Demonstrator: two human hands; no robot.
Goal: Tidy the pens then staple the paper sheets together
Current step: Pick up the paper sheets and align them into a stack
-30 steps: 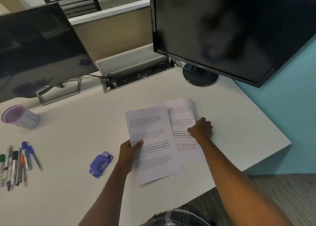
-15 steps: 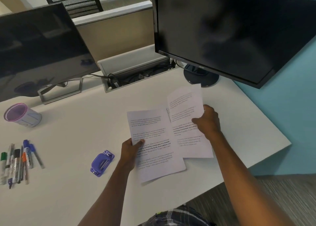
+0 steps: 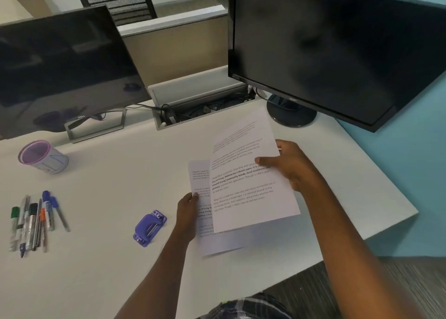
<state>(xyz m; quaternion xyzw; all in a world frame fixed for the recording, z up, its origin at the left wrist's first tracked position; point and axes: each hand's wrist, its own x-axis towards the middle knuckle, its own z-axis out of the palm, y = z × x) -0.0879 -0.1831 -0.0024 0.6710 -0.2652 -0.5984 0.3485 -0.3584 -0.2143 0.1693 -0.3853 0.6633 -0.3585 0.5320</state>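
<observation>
The right fingers (image 3: 263, 160) pinch the upper sheet (image 3: 246, 198), which overlaps the lower sheet (image 3: 218, 242) pinched at its left edge by the left fingers (image 3: 194, 195). Just left of the left fingers the stapler (image 3: 149, 228) lies on the tabletop (image 3: 108, 270); the pens (image 3: 33, 219) lie well farther left, the cup (image 3: 43, 156) behind them.

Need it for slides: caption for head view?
Right hand holds the upper sheet over the lower sheet pinched by left hand; pens, stapler aside.

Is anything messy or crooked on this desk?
Yes. The pens lie loose on the desk, outside the purple-rimmed cup. The two sheets are crooked too: the right hand holds the upper sheet tilted over the lower sheet, pinched by the left hand.
</observation>
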